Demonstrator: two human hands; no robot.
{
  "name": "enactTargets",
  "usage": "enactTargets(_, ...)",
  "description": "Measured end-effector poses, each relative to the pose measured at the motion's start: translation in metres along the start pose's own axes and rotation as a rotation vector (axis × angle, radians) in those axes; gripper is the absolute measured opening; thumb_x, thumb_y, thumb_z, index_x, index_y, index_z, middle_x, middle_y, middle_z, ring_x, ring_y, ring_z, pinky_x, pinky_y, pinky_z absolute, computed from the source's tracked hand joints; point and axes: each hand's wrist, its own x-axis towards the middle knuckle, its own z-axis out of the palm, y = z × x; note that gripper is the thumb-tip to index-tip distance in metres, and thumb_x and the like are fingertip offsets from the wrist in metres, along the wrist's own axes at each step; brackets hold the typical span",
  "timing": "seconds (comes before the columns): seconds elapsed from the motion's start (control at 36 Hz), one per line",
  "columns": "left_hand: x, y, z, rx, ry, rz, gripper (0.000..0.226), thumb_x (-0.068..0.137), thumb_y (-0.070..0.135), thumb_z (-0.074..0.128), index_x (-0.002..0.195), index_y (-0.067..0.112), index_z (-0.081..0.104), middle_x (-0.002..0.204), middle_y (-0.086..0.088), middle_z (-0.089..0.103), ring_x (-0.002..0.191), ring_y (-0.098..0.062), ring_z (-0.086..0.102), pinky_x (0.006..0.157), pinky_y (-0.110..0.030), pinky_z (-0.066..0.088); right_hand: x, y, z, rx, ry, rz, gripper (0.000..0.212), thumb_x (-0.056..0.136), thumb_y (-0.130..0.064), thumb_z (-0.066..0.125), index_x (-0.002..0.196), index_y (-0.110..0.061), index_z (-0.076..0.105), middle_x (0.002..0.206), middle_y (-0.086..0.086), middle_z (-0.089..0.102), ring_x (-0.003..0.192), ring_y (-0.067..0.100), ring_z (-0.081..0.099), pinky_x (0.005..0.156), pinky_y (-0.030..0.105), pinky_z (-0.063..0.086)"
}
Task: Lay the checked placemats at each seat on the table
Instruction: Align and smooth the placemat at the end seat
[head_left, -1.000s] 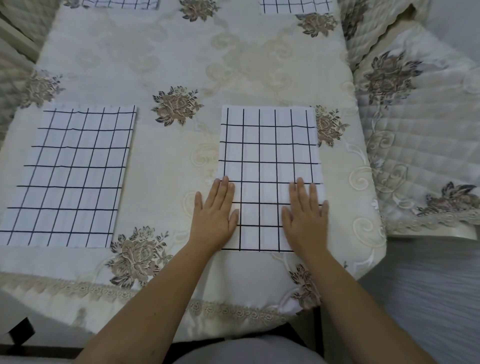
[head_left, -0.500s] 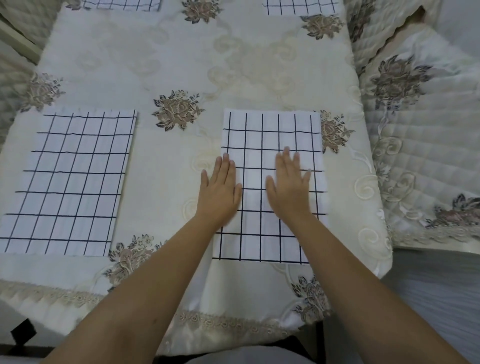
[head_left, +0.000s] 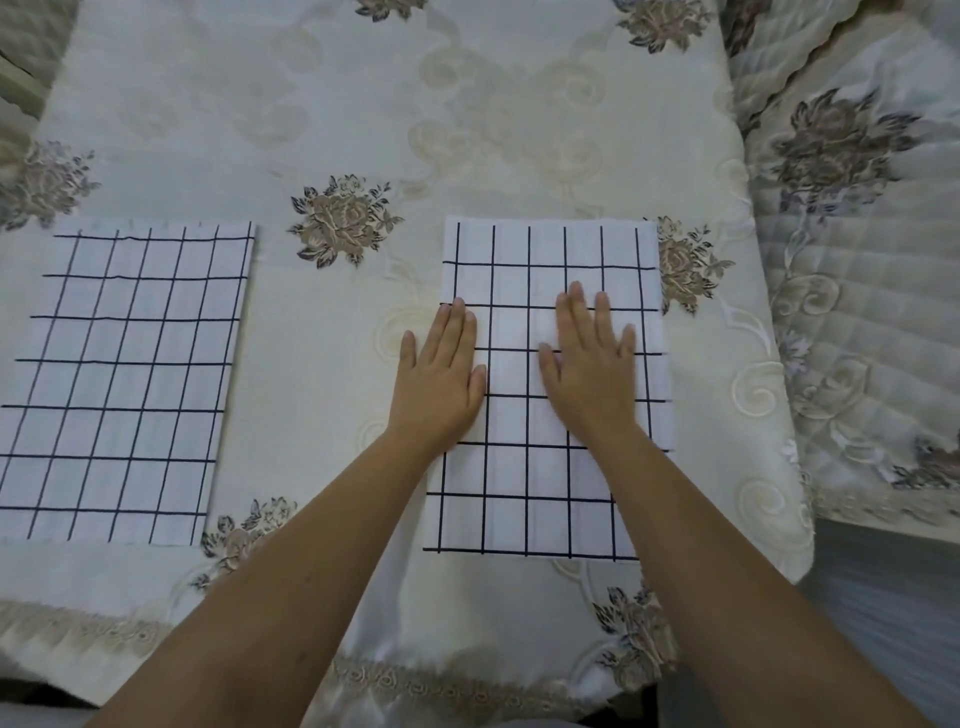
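Observation:
Two white placemats with a black grid lie flat on the table (head_left: 332, 93), which wears a cream cloth with brown flowers. The right placemat (head_left: 540, 499) lies in front of me. My left hand (head_left: 441, 384) presses flat on its left edge, partly on the cloth, fingers straight. On the mat's middle my right hand (head_left: 589, 364) lies flat with fingers spread. The left placemat (head_left: 119, 384) lies untouched at the near left.
A chair with a quilted cream cover and flower print (head_left: 862, 291) stands close against the table's right side. The tablecloth's lace hem (head_left: 405, 691) hangs over the near edge. Grey floor (head_left: 893, 623) shows at the lower right.
Both hands have slid from the right placemat's near end up to its middle, staying flat. The view has moved closer, so the two far placemats are out of frame.

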Motion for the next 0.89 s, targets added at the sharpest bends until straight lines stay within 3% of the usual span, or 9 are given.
enactTargets(0.17,0.000,-0.002,-0.002,-0.041,-0.009,0.022,0.076,0.081,0.045,-0.005,0.150,0.012,0.003,0.158,-0.001,-0.005,0.145,-0.014,-0.007,0.116,-0.044,0.003,0.003,0.043,-0.014,-0.003,0.019,0.127,0.065,0.091,-0.044,0.011,0.150,-0.017,0.002,0.158,-0.001,-0.004,0.146,0.021,-0.006,0.115,0.049,0.001)
enactTargets(0.22,0.002,-0.002,-0.006,-0.083,0.010,0.017,0.075,0.084,0.043,0.002,0.149,0.009,0.014,0.158,-0.005,0.007,0.146,-0.018,0.003,0.115,-0.046,0.008,0.007,0.046,-0.018,0.013,0.014,0.141,0.061,0.096,-0.041,0.018,0.150,-0.015,0.005,0.158,0.001,-0.003,0.146,0.022,-0.005,0.115,0.051,0.000)
enactTargets(0.33,0.016,-0.002,-0.008,-0.138,0.232,0.082,0.046,0.087,0.023,0.031,0.112,-0.003,0.060,0.127,-0.024,0.055,0.125,-0.041,0.046,0.100,-0.055,0.039,0.023,0.032,-0.025,0.018,0.101,0.157,0.055,0.094,-0.033,0.025,0.139,-0.004,0.037,0.153,0.016,0.022,0.143,0.033,0.017,0.112,0.056,0.010)
enactTargets(0.39,0.029,-0.004,-0.012,-0.140,0.299,0.101,0.034,0.084,0.014,0.036,0.097,-0.003,0.063,0.115,-0.024,0.060,0.117,-0.042,0.053,0.095,-0.051,0.045,0.035,0.018,-0.027,0.023,0.134,0.127,0.061,0.087,-0.035,0.020,0.130,0.000,0.047,0.147,0.022,0.034,0.138,0.038,0.029,0.108,0.059,0.020)
enactTargets(0.47,0.051,-0.004,-0.022,-0.080,0.328,0.108,0.031,0.078,0.009,0.040,0.093,-0.002,0.064,0.112,-0.023,0.063,0.109,-0.038,0.059,0.087,-0.044,0.050,0.054,-0.006,-0.025,0.024,0.147,0.044,0.058,0.087,-0.031,0.025,0.125,0.003,0.052,0.140,0.025,0.043,0.131,0.042,0.038,0.101,0.063,0.031)
enactTargets(0.53,0.066,-0.003,-0.026,-0.022,0.312,0.100,0.036,0.083,0.011,0.038,0.106,-0.003,0.062,0.123,-0.024,0.058,0.117,-0.036,0.055,0.092,-0.045,0.048,0.066,-0.022,-0.020,0.020,0.156,-0.018,0.055,0.088,-0.028,0.028,0.127,0.003,0.051,0.141,0.023,0.042,0.132,0.041,0.038,0.100,0.062,0.032)
enactTargets(0.61,0.082,-0.002,-0.025,0.007,0.173,0.031,0.047,0.098,0.021,0.030,0.142,0.002,0.031,0.154,-0.016,0.021,0.144,-0.027,0.016,0.113,-0.047,0.016,0.079,-0.041,-0.016,-0.026,0.096,-0.113,0.057,0.089,-0.028,0.024,0.136,-0.001,0.042,0.148,0.018,0.033,0.137,0.036,0.031,0.104,0.058,0.029)
enactTargets(0.72,0.090,-0.004,-0.020,-0.009,0.123,0.000,0.053,0.101,0.030,0.022,0.149,0.009,0.012,0.158,-0.006,0.002,0.146,-0.018,-0.002,0.115,-0.048,0.003,0.090,-0.043,-0.005,-0.091,0.027,-0.166,0.054,0.089,-0.028,0.026,0.133,-0.005,0.049,0.143,0.014,0.044,0.130,0.033,0.044,0.097,0.056,0.039)
enactTargets(0.89,0.089,-0.008,-0.019,-0.023,0.109,-0.026,0.058,0.099,0.032,0.025,0.150,0.016,0.004,0.158,-0.001,-0.006,0.145,-0.015,-0.009,0.116,-0.048,-0.003,0.095,-0.007,-0.009,-0.095,0.035,-0.149,0.068,0.089,-0.044,0.008,0.148,-0.013,0.019,0.157,0.004,0.014,0.145,0.028,0.012,0.112,0.055,0.013)
